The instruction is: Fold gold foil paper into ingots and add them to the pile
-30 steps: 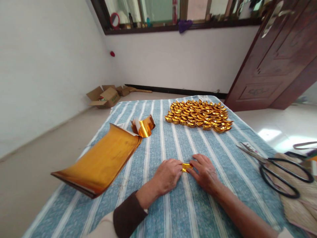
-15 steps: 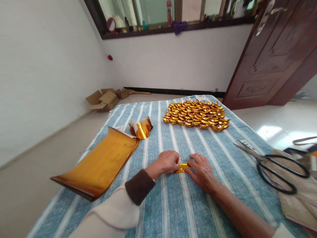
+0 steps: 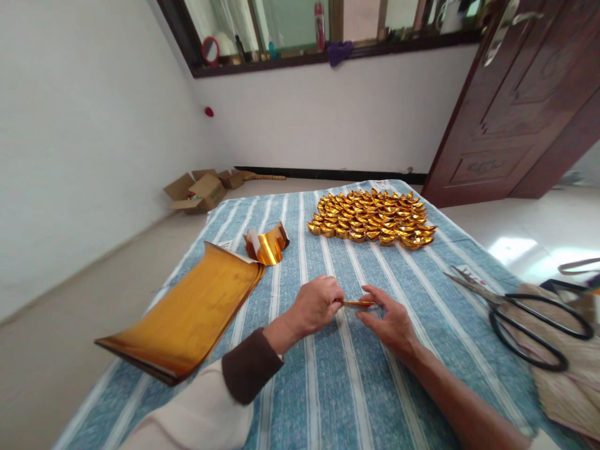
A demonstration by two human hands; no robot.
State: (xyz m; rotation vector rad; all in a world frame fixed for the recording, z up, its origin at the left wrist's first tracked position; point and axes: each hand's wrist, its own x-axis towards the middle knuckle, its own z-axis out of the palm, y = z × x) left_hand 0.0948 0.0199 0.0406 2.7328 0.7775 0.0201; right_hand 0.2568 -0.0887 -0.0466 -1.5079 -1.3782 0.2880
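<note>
the left hand [image 3: 315, 304] pinches one end of a thin gold strip [image 3: 355, 304], seen edge-on over the striped cloth [image 3: 323, 387]; the right hand [image 3: 392, 323], thumb and fingers parted, is around the other end, contact unclear. farther out lie gold sheets [image 3: 182, 306], folded gold pieces [image 3: 372, 219] and scissors [image 3: 495, 299].

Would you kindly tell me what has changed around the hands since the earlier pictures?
The small gold piece, which showed its flat face, has turned edge-on and moved slightly forward. The left hand grips its left end; the right hand has opened, thumb and fingers apart around the other end. Gold sheets, folded gold pieces and scissors stayed put.
</note>
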